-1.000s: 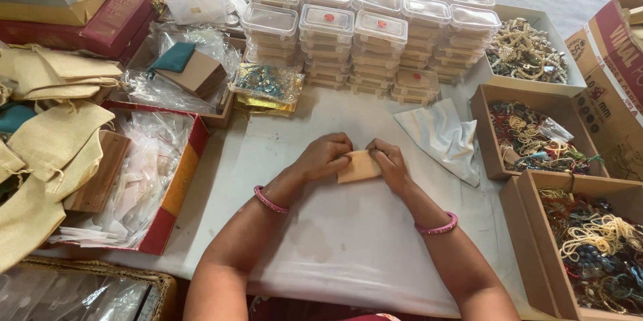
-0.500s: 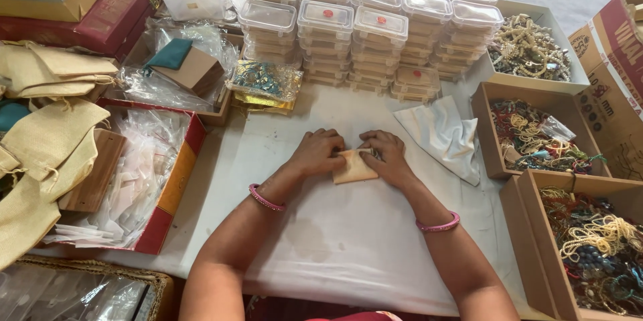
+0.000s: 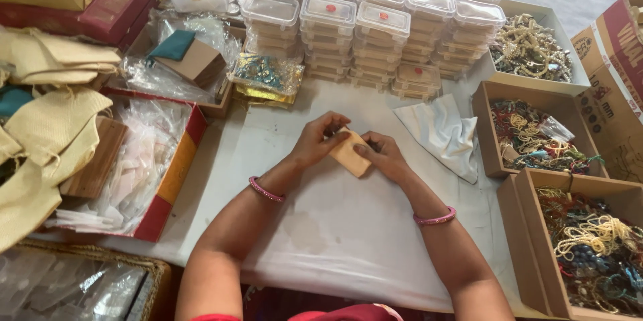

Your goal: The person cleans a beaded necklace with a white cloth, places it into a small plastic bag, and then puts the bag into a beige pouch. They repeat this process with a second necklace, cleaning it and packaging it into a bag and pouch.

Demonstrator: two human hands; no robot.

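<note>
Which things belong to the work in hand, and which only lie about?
In hand:
left hand
right hand
small tan flat pouch

Lying about:
stacked clear plastic boxes
white crumpled cloth
brown cardboard trays of beads
beige fabric bags

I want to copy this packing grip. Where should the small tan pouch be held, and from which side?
Judging by its flat, tilted pose, the small tan pouch is best pinched at its two short ends, one from each side: left hand at the upper end, right hand along the right edge, leaving the middle free.
</note>
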